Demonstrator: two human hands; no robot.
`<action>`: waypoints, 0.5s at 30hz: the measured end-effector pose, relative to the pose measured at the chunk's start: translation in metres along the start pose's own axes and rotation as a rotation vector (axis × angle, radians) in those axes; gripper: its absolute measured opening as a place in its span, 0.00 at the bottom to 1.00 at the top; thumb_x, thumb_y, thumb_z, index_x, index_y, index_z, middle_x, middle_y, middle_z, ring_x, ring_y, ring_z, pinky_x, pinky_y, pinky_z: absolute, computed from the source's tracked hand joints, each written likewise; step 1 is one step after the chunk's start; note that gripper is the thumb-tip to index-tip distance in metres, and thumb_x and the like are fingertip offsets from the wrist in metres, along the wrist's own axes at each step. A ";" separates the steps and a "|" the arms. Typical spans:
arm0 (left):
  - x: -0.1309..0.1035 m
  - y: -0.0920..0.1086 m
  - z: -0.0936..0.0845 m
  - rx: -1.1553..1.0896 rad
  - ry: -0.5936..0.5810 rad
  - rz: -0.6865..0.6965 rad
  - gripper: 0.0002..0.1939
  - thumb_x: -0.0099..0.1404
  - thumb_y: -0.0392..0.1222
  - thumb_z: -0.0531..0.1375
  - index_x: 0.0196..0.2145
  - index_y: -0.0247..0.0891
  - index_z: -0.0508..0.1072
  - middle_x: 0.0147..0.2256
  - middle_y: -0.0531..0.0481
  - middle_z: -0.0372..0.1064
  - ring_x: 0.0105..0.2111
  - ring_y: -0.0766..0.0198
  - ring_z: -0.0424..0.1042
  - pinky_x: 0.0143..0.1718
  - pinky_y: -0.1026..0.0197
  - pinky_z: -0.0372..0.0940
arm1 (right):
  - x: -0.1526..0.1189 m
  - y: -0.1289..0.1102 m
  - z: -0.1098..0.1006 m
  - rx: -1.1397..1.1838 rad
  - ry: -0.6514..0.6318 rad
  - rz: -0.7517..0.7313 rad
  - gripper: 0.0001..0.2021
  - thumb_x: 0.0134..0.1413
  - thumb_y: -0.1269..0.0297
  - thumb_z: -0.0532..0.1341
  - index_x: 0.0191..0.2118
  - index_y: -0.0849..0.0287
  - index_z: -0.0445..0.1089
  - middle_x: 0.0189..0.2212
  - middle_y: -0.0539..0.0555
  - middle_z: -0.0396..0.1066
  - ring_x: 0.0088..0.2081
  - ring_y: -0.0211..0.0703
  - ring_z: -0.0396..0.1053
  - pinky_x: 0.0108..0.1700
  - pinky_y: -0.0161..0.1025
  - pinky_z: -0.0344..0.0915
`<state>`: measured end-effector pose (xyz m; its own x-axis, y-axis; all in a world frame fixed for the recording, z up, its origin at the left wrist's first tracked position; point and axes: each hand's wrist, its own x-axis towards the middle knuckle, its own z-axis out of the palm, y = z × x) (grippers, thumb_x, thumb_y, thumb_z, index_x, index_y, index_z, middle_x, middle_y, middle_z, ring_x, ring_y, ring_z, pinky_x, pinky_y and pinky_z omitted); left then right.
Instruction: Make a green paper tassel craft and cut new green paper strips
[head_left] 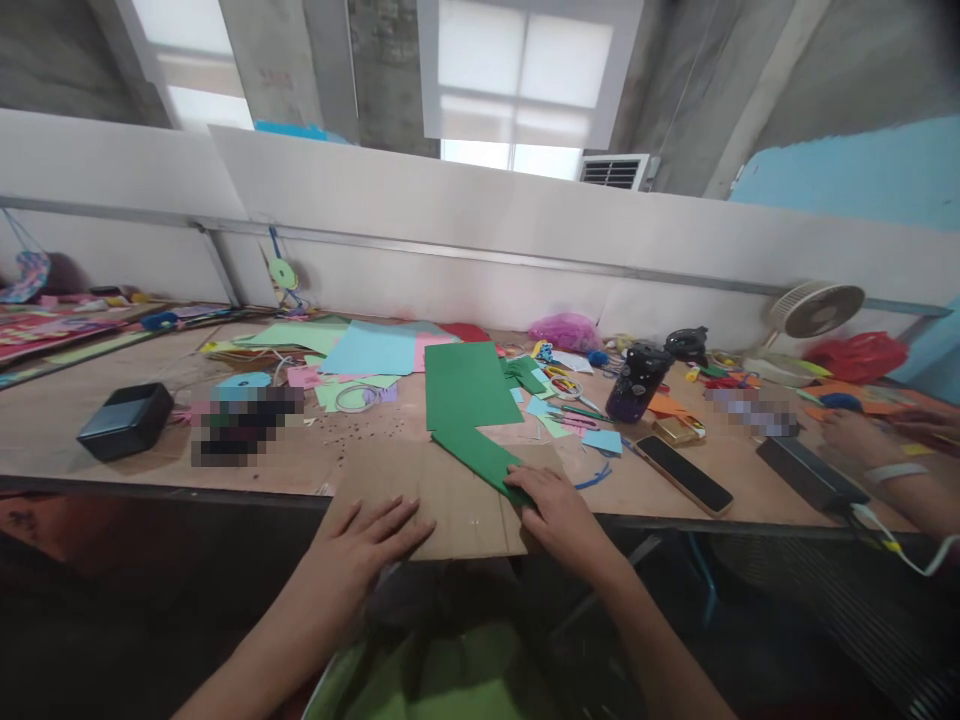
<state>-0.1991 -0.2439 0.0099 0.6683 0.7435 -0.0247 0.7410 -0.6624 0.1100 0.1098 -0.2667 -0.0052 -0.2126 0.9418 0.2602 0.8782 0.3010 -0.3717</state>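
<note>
A brown cardboard sheet (450, 515) lies at the front edge of the table. My left hand (375, 535) rests on its left side, fingers spread, holding nothing. On the right, my right hand (551, 505) has its fingertips on the lower end of a folded green paper strip (476, 460); whether it pinches the strip is hidden. The strip slants across the cardboard. Just behind it lies a larger green sheet (469, 385), which touches or overlaps the strip's upper end.
Beyond are blue paper (371, 348), scissors (562, 382), a dark tumbler (637, 382) and a phone (684, 474). A black box (126, 420) stands left. At right are a power bank (810, 475), a fan (817, 308) and another person's hand (855, 440).
</note>
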 end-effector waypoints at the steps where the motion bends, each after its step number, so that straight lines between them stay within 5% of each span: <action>1: 0.000 -0.005 -0.001 -0.004 0.026 -0.013 0.40 0.60 0.24 0.47 0.62 0.64 0.60 0.65 0.59 0.54 0.64 0.56 0.57 0.63 0.44 0.52 | -0.002 0.005 -0.003 0.013 -0.001 -0.007 0.26 0.46 0.79 0.52 0.51 0.57 0.71 0.56 0.55 0.70 0.60 0.47 0.63 0.63 0.49 0.54; 7: 0.002 -0.015 -0.003 -0.042 0.040 -0.080 0.28 0.68 0.36 0.50 0.63 0.57 0.62 0.66 0.53 0.53 0.65 0.52 0.56 0.62 0.41 0.52 | -0.007 0.022 -0.012 0.145 -0.001 -0.059 0.28 0.42 0.82 0.50 0.48 0.55 0.73 0.54 0.54 0.72 0.58 0.47 0.65 0.61 0.51 0.58; 11: 0.004 -0.007 -0.010 -0.051 0.033 -0.092 0.25 0.68 0.47 0.54 0.62 0.53 0.64 0.65 0.49 0.55 0.64 0.49 0.56 0.62 0.41 0.53 | 0.000 0.020 -0.010 0.203 0.010 -0.102 0.29 0.41 0.83 0.50 0.48 0.54 0.73 0.54 0.53 0.73 0.59 0.47 0.65 0.61 0.52 0.58; 15: 0.014 0.006 -0.022 -0.041 0.143 -0.081 0.23 0.73 0.49 0.48 0.62 0.48 0.65 0.65 0.47 0.58 0.63 0.54 0.59 0.63 0.45 0.53 | 0.002 0.019 -0.009 0.204 0.065 -0.118 0.33 0.41 0.82 0.50 0.54 0.54 0.70 0.57 0.54 0.69 0.61 0.46 0.63 0.63 0.52 0.56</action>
<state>-0.1866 -0.2349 0.0322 0.5884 0.8016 0.1059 0.7866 -0.5978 0.1543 0.1297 -0.2601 -0.0034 -0.2749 0.8889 0.3664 0.7432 0.4382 -0.5056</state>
